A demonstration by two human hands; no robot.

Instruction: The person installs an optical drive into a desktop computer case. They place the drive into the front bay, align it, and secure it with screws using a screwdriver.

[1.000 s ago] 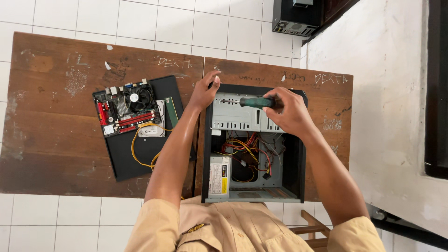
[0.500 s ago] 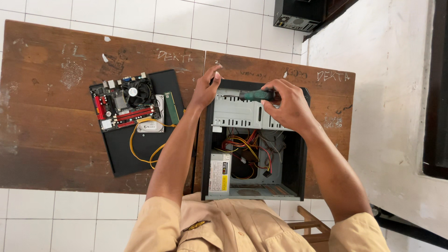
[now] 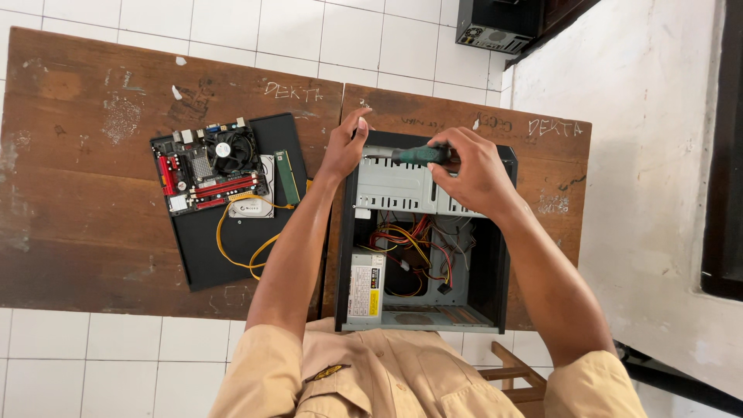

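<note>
Right hand closed round green screwdriver, center frame, tip at open PC case top edge. Left hand grips case's corner, fingers curled. Motherboard left on desk.

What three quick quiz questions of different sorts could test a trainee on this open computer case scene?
1. True or false: the right hand holds a green-handled screwdriver.
2. What lies on the black panel? A) keyboard B) motherboard C) monitor
3. Fill in: the left hand touches the top edge of the open ___.

Key: 1 true. 2 B, the motherboard. 3 computer case.
</note>
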